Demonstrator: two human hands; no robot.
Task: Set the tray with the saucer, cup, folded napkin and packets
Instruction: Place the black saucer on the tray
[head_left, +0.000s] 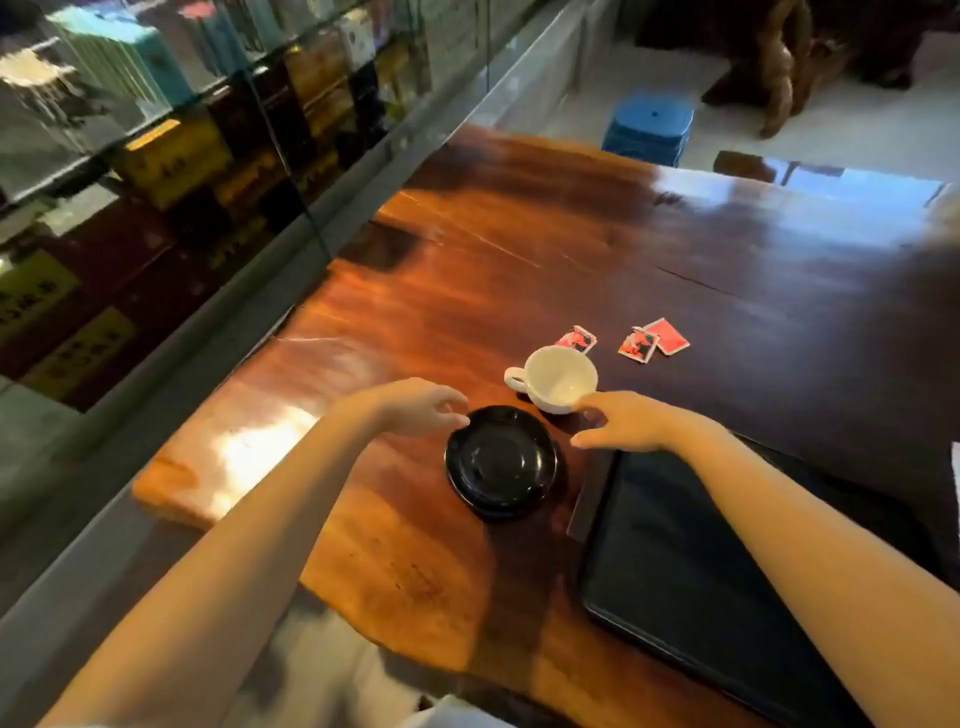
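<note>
A black saucer (502, 462) lies on the wooden table (415, 322). My left hand (423, 406) hovers at its left rim, fingers apart, holding nothing. My right hand (621, 421) hovers at the saucer's upper right, fingers spread, just in front of a white cup (556, 378) that stands upright and empty. Behind the cup lie three red packets: one (576, 339) close to the cup, two (652, 343) overlapping further right. A dark tray (691, 577) lies at the right, under my right forearm. A white edge (956, 473) shows at the far right border; I cannot tell what it is.
A glass display case (156, 182) with boxes runs along the table's left side. A blue plastic stool (649, 127) stands on the floor beyond the table's far edge, near dark wooden furniture (779, 62).
</note>
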